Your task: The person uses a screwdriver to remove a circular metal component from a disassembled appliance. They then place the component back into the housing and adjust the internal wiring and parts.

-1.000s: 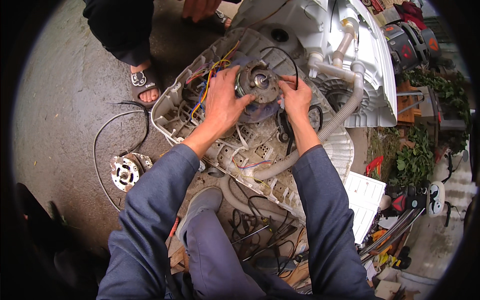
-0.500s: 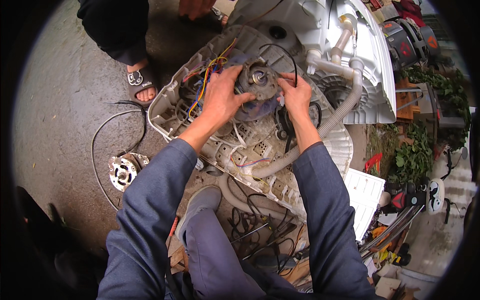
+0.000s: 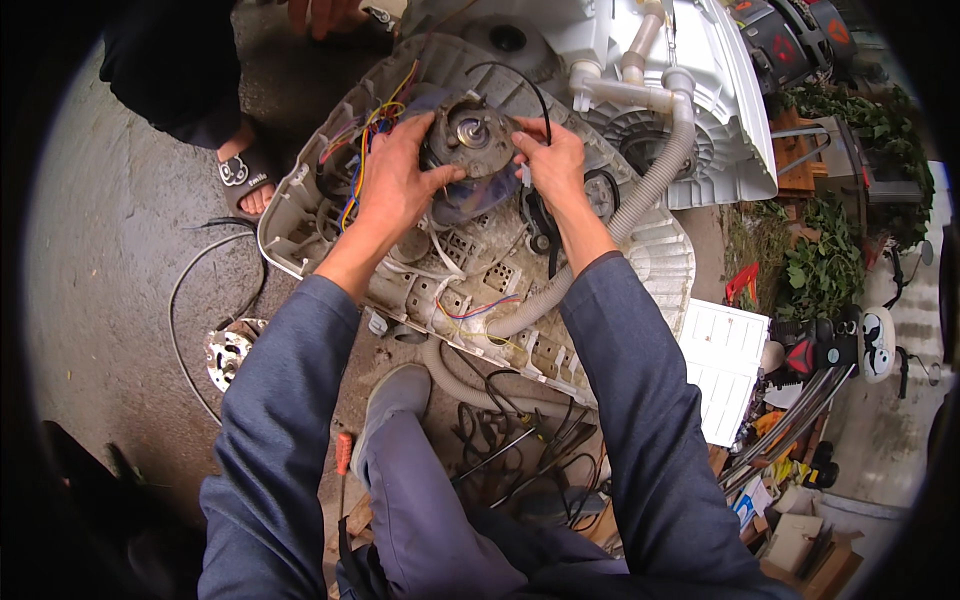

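A round, grimy metal motor (image 3: pixel 490 157) with a shiny shaft in its middle sits between my hands, over the dirty white washing machine base (image 3: pixel 283 240). My left hand (image 3: pixel 398 185) grips its left side, thumb along the lower edge and fingers near the top. At the right edge, my right hand (image 3: pixel 556 168) has its thumb and fingers pinched together close to a small pale piece; what exactly lies in the pinch is hidden. A black cable (image 3: pixel 530 80) arches down to that hand. Coloured wires (image 3: pixel 380 118) bunch beside my left hand.
A grey corrugated hose (image 3: pixel 655 190) crosses the base from the white machine body (image 3: pixel 740 150). On the floor at left lies another motor (image 3: pixel 226 358) with a cable. A person's sandalled foot (image 3: pixel 247 180) is at upper left. An orange-handled screwdriver (image 3: pixel 344 452) and tangled cables (image 3: pixel 500 430) lie near my shoe.
The whole view has shifted, so the base, motor and hands appear farther left and slightly higher. Both hands stay at the motor with much the same hold.
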`<state>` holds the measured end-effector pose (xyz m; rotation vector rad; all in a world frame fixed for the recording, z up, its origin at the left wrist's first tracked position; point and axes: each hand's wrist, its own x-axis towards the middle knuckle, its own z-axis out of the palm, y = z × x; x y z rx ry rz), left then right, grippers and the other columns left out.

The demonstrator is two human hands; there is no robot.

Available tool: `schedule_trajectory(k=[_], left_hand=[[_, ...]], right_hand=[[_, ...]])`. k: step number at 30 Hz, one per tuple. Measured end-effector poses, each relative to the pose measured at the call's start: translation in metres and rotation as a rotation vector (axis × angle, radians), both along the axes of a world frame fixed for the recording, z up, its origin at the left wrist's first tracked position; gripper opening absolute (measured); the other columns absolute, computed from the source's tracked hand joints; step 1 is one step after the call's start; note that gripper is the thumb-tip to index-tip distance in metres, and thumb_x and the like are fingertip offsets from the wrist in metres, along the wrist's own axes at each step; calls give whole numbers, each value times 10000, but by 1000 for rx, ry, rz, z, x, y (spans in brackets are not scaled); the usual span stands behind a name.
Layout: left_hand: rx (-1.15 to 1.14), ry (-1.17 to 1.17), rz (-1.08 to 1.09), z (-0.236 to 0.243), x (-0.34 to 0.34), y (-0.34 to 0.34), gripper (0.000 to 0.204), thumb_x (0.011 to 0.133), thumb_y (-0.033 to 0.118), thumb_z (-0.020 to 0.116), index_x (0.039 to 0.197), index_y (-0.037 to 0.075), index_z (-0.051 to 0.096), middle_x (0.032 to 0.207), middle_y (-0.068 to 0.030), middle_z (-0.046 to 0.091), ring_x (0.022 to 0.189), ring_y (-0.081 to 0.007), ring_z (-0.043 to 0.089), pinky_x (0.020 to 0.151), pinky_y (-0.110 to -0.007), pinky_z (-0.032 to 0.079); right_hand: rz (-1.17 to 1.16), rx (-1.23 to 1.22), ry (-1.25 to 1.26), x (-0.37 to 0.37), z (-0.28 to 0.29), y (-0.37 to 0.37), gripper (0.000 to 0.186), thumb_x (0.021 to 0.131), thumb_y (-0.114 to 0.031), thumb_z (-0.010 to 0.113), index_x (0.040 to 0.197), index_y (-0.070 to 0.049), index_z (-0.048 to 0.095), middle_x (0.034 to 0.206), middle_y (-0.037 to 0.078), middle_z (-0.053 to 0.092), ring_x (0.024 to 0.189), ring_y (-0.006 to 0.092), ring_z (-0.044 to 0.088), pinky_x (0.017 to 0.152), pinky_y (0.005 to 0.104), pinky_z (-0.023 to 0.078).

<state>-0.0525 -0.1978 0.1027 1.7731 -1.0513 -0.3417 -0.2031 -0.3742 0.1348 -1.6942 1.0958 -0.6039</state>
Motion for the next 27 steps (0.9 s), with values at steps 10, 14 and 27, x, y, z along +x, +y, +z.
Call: schedule_trajectory(k=[10, 14, 27], left_hand=[[34, -8, 25, 4, -3, -1, 855, 749, 238, 935, 1474, -26, 566, 1473, -202, 611, 1355, -379, 541, 1166, -445, 418], [-15, -75, 64, 1, -5, -4, 807, 734, 245, 923, 1430, -6, 600, 1421, -187, 644, 1221, -417, 592, 1087, -461, 462], [-16, -57, 67, 5, -7, -3, 804, 726, 235, 929, 1422, -3, 604, 1400, -190, 652, 1221, -413, 591, 1084, -461, 462]], right_hand=[[-20, -65, 27, 6, 8, 5, 206, 936, -23, 736, 1134, 22, 770, 877, 74, 764, 612, 116, 678, 503, 275, 544], [-15, -80, 45, 6, 9, 4, 204, 939, -30, 736, 1132, 26, 766, 880, 76, 764, 612, 117, 680, 504, 276, 546], [-23, -19, 3, 5, 2, -1, 191, 940, -10, 732, 1124, 35, 758, 861, 73, 748, 606, 115, 666, 480, 275, 527]])
